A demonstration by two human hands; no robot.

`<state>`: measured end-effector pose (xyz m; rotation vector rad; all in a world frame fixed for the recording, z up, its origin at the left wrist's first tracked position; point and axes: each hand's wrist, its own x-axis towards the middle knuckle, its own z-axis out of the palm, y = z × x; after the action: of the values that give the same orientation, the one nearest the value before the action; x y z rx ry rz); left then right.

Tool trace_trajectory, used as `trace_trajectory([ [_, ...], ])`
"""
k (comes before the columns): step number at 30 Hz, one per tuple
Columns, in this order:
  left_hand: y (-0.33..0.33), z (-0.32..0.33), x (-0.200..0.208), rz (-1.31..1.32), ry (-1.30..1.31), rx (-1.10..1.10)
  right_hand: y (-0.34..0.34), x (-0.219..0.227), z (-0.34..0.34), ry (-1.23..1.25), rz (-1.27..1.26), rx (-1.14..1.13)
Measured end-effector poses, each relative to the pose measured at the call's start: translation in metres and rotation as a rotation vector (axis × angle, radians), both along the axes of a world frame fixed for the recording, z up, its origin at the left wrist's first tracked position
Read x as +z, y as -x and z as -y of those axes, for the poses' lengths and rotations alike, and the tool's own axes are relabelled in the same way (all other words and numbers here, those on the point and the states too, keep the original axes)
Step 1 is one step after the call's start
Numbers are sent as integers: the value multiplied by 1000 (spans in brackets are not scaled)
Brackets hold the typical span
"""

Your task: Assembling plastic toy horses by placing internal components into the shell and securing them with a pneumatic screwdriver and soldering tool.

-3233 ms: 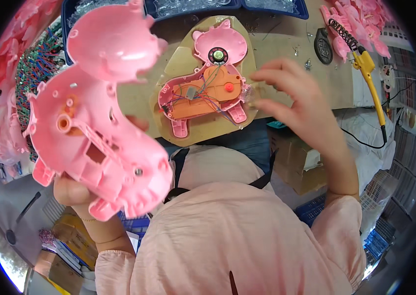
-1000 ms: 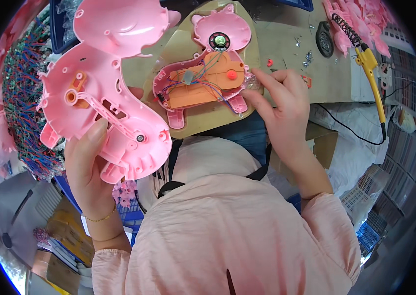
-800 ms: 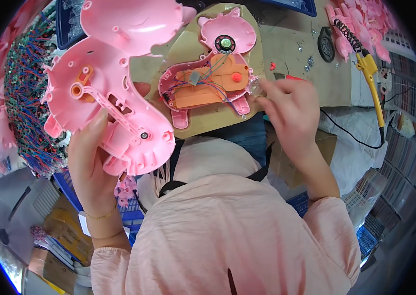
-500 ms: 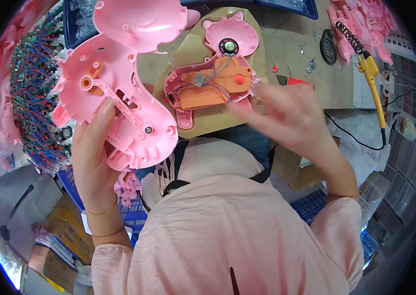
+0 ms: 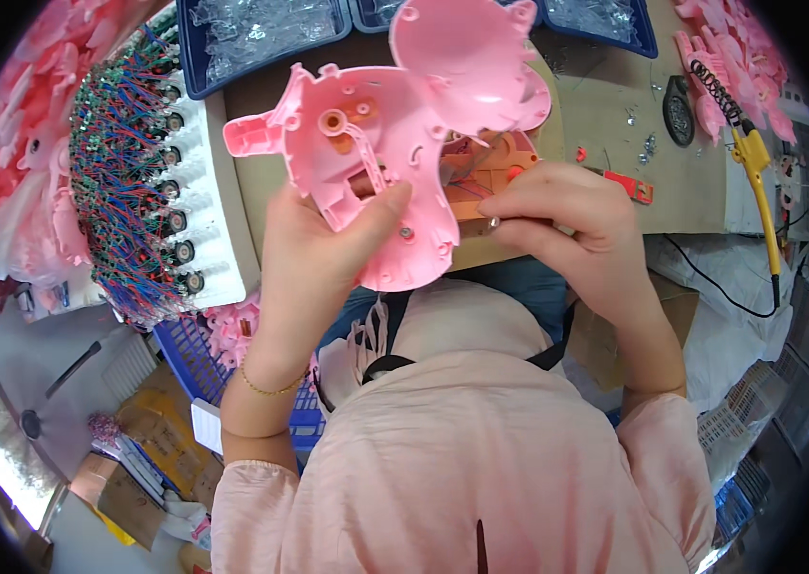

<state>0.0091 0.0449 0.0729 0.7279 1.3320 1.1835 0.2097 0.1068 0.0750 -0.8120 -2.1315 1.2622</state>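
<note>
My left hand (image 5: 318, 249) grips a pink plastic animal-shaped toy shell half (image 5: 428, 206), its hollow side up, with the thumb over the inside. The shell shows an orange fitting and a pink lever inside, and its rounded head part (image 5: 466, 67) points away from me. Beneath and to the right, the other toy half lies on the table, mostly hidden; its orange inner housing (image 5: 519, 153) and some wires show. My right hand (image 5: 567, 206) is closed in a pinch beside that housing, with a tiny shiny metal piece (image 5: 494, 223) at the fingertips, its kind too small to tell.
Blue trays (image 5: 196, 57) of clear plastic parts line the back. At left, wired round speakers (image 5: 175, 187) sit in white foam. On the right are a yellow-handled soldering iron (image 5: 753, 158), a black oval part (image 5: 678, 110), a red block (image 5: 629, 187) and piled pink parts (image 5: 749, 57).
The left hand has brought the shell half rightward, over the other half, now covering much of it. The blurred right hand has steadied into a pinch on a tiny shiny piece. The view has shifted.
</note>
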Motion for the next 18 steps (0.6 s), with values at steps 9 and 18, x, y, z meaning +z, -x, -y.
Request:
trace_trajectory([
  [9,-19,8,3,-218,-20,38,18,11,8,-218,42,-167],
  [18,-27,13,-5,-431,-155,64,39,-2,17,-556,159,-301],
])
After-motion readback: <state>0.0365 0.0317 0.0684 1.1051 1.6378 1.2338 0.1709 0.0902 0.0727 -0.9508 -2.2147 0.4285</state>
